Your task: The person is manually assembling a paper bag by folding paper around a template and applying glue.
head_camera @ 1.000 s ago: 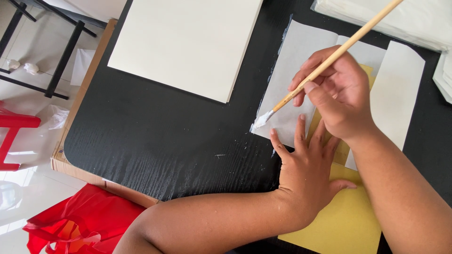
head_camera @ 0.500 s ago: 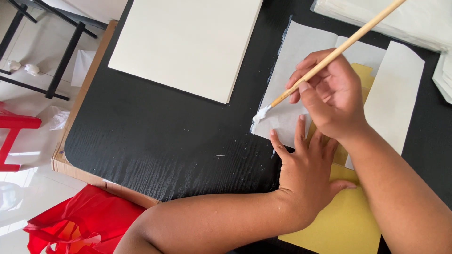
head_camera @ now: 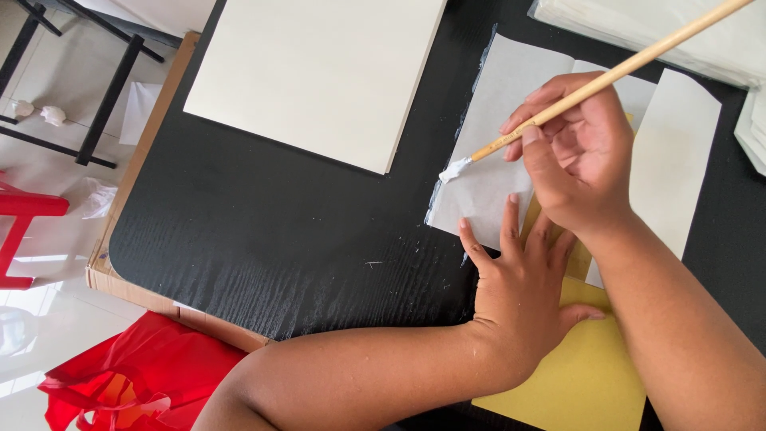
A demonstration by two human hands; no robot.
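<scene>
Right hand (head_camera: pixel 578 156) pinching long wooden paste brush (head_camera: pixel 606 80); left hand (head_camera: pixel 523 299) flat, open, pinning thin white paper sheet (head_camera: pixel 487 191). Risk: paste smearing onto black tabletop (head_camera: pixel 279 239), sheet wrinkling.

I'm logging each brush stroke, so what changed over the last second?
The right hand drew the brush up along the left edge of the white paper sheet, so its white-coated tip sits slightly higher. The left hand stayed flat, pressing the sheet and the yellow paper; nothing was released.

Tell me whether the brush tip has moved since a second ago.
Yes. The brush tip has slid up the white paper sheet's left edge, away from the flat left hand.
</scene>
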